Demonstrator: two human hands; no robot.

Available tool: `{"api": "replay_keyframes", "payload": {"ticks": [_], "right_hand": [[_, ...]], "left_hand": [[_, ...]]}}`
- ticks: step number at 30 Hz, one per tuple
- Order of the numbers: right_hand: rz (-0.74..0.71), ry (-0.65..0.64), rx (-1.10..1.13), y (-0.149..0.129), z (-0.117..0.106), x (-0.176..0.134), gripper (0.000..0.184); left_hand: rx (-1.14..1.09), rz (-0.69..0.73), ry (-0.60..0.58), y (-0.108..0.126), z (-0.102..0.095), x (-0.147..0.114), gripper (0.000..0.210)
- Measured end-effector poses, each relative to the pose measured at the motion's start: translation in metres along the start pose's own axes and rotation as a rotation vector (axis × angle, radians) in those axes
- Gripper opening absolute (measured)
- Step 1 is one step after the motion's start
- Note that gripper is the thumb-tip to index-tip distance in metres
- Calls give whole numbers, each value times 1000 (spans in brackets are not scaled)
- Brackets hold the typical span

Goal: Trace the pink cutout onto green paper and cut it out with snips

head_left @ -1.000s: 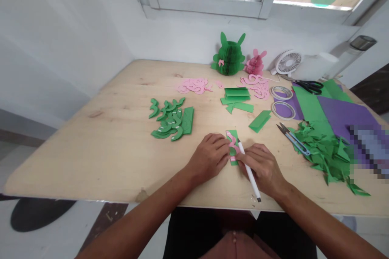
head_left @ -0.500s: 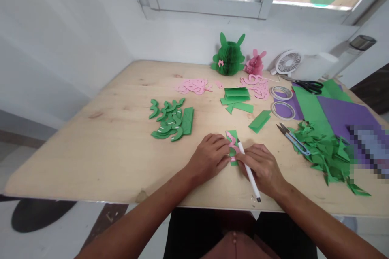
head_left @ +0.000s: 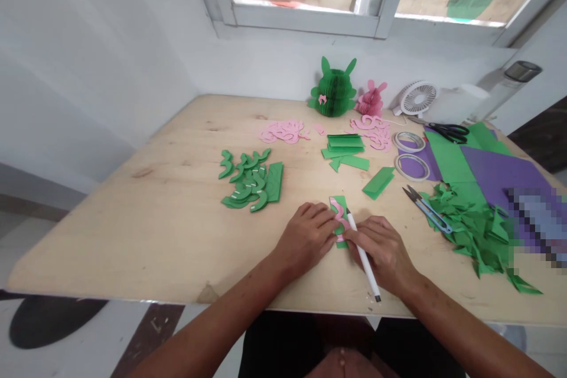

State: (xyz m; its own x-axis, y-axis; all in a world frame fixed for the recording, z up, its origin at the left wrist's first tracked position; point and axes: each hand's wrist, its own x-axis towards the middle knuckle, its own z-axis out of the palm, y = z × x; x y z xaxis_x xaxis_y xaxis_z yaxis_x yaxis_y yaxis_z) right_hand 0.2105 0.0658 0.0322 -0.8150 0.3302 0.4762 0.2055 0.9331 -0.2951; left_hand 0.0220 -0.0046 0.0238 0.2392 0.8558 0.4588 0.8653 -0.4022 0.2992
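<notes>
A pink wavy paper cutout [head_left: 337,208] lies on a small green paper strip [head_left: 340,244] near the table's front edge. My left hand [head_left: 308,235] presses the cutout against the strip from the left, its fingers bent and close together. On the right, my right hand [head_left: 381,251] is closed, with a white pen [head_left: 367,266] resting along its thumb side. The pen's dark tip points away from me, beside the strip. Fingertips of my right hand touch the cutout's lower right edge. Its other fingers are curled and partly hidden.
Green curved cutouts [head_left: 248,186] are piled to the left. Pink cutouts [head_left: 283,131], folded green paper [head_left: 345,142] and tape rolls [head_left: 411,167] lie farther back. Blue thread snips [head_left: 427,209] and green scraps [head_left: 478,227] are on the right. A green paper figure [head_left: 334,91] and fan [head_left: 419,98] stand behind.
The whole view has shifted slightly, so the table sits a little lower. Both hands, the pen and the cutout keep nearly the same arrangement.
</notes>
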Motion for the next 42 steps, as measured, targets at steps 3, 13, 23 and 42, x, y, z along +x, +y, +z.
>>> {"api": "replay_keyframes", "payload": {"ticks": [3, 13, 23, 42], "right_hand": [[4, 8, 11, 0, 0, 1, 31], [113, 41, 21, 9, -7, 13, 30], [49, 2, -25, 30, 14, 41, 26], [-16, -18, -93, 32, 18, 38, 33]], "left_hand": [[-6, -5, 14, 1, 0, 0, 19], [-10, -3, 35, 0, 2, -1, 16], [-4, -4, 14, -2, 1, -1, 16], [1, -7, 4, -2, 0, -2, 17]]}}
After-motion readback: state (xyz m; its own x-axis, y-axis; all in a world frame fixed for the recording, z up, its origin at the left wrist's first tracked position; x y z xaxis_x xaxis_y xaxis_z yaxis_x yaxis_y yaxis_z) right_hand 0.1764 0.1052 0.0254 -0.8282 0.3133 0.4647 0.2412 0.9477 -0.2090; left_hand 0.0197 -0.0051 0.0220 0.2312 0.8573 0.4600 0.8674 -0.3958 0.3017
